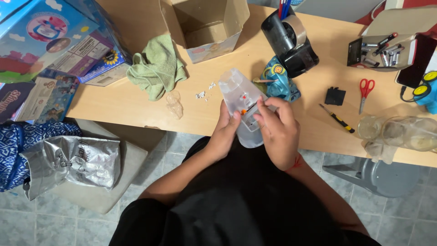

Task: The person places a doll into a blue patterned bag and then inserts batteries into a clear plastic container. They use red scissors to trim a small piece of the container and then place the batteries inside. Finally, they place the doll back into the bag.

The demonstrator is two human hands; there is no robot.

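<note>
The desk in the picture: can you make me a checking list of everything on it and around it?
Surface: light wooden desk, with small white scraps.
Job's things: clear plastic shell with orange parts inside, held over the desk edge.
Clutter: green cloth, open cardboard box, black tape dispenser, red-handled scissors, yellow-and-black screwdriver, box of batteries, glass jars.
Fingers: left hand grips the shell; right hand presses its middle.
Cables: black lead, right edge.
Surroundings: tiled floor, silver foil bag, colourful toy boxes.
</note>
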